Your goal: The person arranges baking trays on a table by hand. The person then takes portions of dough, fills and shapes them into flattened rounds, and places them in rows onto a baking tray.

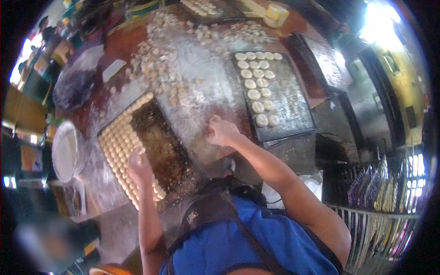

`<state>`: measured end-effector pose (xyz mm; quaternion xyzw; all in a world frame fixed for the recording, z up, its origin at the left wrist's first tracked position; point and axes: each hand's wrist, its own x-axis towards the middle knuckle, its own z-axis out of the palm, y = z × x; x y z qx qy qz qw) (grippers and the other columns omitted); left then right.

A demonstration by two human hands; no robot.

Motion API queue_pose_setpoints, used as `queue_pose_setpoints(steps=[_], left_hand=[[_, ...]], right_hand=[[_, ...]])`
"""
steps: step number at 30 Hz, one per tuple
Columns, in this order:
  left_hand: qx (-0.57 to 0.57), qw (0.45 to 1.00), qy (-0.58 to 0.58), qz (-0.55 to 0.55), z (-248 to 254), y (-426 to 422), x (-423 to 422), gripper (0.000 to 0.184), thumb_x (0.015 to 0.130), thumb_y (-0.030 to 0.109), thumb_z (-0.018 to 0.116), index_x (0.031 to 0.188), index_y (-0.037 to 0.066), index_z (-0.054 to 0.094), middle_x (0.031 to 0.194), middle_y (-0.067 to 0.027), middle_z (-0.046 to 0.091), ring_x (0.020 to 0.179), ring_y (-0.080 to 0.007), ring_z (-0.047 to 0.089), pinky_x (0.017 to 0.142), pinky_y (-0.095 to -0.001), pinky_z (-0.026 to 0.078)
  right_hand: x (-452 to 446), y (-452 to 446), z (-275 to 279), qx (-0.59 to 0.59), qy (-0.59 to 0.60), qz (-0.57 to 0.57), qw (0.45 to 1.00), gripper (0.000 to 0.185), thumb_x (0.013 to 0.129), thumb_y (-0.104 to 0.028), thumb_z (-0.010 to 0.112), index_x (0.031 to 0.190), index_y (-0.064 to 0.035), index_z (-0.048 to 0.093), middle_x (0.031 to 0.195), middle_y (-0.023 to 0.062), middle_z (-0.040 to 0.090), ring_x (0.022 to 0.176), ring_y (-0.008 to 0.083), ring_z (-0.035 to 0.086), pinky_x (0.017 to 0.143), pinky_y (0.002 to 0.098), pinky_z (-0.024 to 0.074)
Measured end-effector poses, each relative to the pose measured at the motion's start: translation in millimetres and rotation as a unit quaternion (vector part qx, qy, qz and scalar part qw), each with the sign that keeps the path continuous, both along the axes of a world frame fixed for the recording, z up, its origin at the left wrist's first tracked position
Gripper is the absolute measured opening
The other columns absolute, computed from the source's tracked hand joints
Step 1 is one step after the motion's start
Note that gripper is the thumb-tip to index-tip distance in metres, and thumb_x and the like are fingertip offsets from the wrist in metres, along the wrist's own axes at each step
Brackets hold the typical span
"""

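Row-laying, I judge: left hand (pixel 140 169) over dough balls (pixel 120 147) on part-filled tray (pixel 158 144), right hand (pixel 222 132) beside it, fingers curled, grips unclear; next needs careful spacing.

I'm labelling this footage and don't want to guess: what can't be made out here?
Head view: what, if anything, the left hand grips; its own fingers hide it.
Head view: whether the right hand pinches anything; curled fingers and blur hide it.
Head view: any writing on the tub; too small and blurred.
Head view: how far the farthest dough rows extend; cut off by the top edge.
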<state>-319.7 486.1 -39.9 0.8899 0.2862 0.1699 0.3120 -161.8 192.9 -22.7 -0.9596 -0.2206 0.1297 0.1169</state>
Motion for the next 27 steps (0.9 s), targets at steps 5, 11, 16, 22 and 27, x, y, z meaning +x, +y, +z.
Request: queue_pose_setpoints(steps=[5,11,16,22,27], left_hand=[[0.066,0.976,0.205,-0.020,11,32,18,0.030,0.088,0.022,0.070,0.116,0.012,0.069,0.127,-0.0055,0.062,0.123,-0.0212,0.052,0.101,-0.0384,0.048],[0.144,0.975,0.168,-0.032,14,17,29,0.026,0.090,0.029,0.065,0.113,0.018,0.070,0.118,-0.0025,0.066,0.116,-0.0230,0.058,0.097,-0.0387,0.051],[0.033,0.987,0.090,0.133,15,1,45,0.029,0.095,0.034,0.059,0.113,0.014,0.069,0.122,-0.0096,0.064,0.107,-0.0265,0.065,0.084,-0.0417,0.059],[0.012,0.996,-0.054,0.063,15,-26,46,0.040,0.092,0.036,0.065,0.113,0.003,0.068,0.108,-0.0145,0.069,0.100,-0.0260,0.067,0.084,-0.0374,0.058],[-0.051,0.996,-0.070,-0.001,5,-16,34,0.041,0.093,0.039,0.065,0.114,0.004,0.069,0.108,-0.0134,0.070,0.096,-0.0251,0.068,0.083,-0.0374,0.056]], right_hand=[[2,-47,-17,0.146,0.142,0.155,0.967,0.036,0.077,-0.025,0.077,0.102,-0.0044,0.060,0.106,0.0146,0.066,0.107,0.0330,0.060,0.086,0.0445,0.0488],[6,-71,3,0.138,0.098,0.171,0.971,0.045,0.081,-0.038,0.070,0.112,-0.0050,0.064,0.108,0.0174,0.063,0.104,0.0346,0.061,0.089,0.0449,0.0484],[1,-61,-20,0.094,0.135,0.313,0.935,0.040,0.082,-0.039,0.066,0.097,-0.0015,0.063,0.101,0.0167,0.062,0.099,0.0363,0.060,0.087,0.0461,0.0476],[48,-100,48,0.261,0.311,0.260,0.876,0.034,0.086,-0.030,0.069,0.104,-0.0016,0.062,0.107,0.0137,0.063,0.101,0.0249,0.061,0.088,0.0383,0.0491],[119,-172,146,0.242,-0.152,-0.147,0.947,0.018,0.088,-0.009,0.068,0.105,-0.0036,0.069,0.101,0.0098,0.073,0.091,0.0176,0.069,0.082,0.0302,0.0536]])
